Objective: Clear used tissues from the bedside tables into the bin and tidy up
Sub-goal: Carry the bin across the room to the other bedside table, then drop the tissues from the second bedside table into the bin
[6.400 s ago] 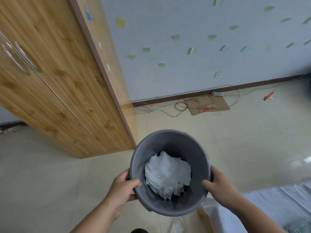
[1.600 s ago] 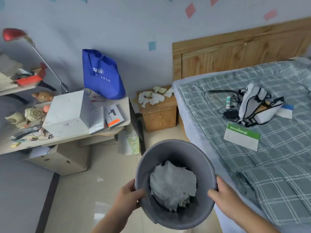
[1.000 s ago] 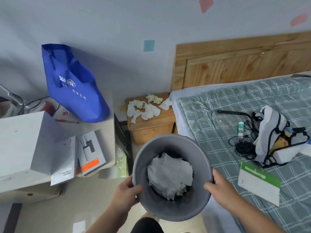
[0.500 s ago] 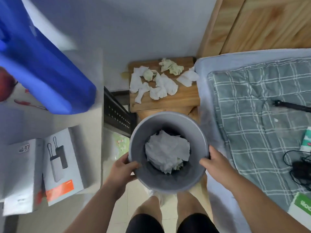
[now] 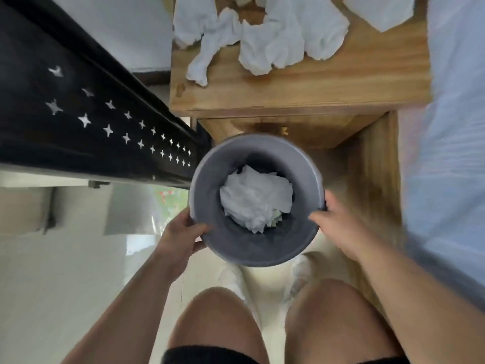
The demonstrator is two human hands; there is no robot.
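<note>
A round grey bin [image 5: 259,248] sits low in front of the wooden bedside table [image 5: 315,85], between my knees and the table's front. Crumpled white tissue [image 5: 256,198] fills its bottom. My left hand [image 5: 181,235] grips the bin's left rim, thumb over the edge. My right hand [image 5: 332,222] holds the right rim, slightly blurred. Several crumpled white tissues [image 5: 278,35] lie spread over the tabletop, some cut off by the top edge of the view.
A black panel with star-shaped holes [image 5: 86,119] stands close on the left of the table. The bed's pale sheet [image 5: 451,153] runs along the right. My bare knees and white shoes are below the bin on the tiled floor [image 5: 65,271].
I have walked up to the bedside table and bent down; the bin, still in both hands, has dropped low before the table's front, and the view now looks straight down.
</note>
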